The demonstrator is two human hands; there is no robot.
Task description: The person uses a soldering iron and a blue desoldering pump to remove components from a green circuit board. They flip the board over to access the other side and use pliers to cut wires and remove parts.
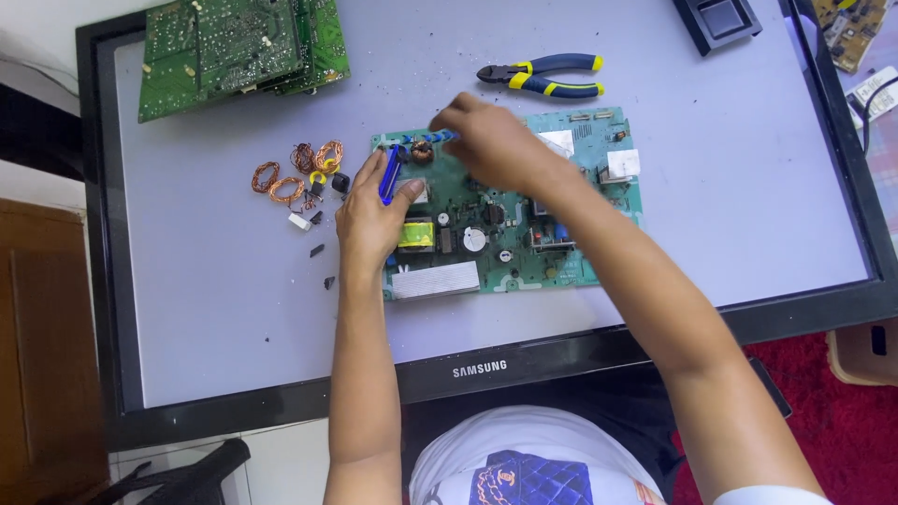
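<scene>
Under both hands lies the stiff, light, likely fragile circuit board (524, 234), best gripped by its edges; the left hand (374, 220) pinches a blue tool (389, 176), the right hand (496, 140) closes on a blue-handled tool (440, 137).

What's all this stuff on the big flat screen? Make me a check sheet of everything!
Surface: a flat monitor lying face up serves as the table.
Job's things: green circuit board; blue-handled tool.
Clutter: copper coils, small black bits, pliers, stacked green boards.
Hands: left hand holds the blue-handled tool; right hand rests on the board's top edge.
Cables: a black cable at the right edge.
Surroundings: red rug, wooden furniture.
</scene>
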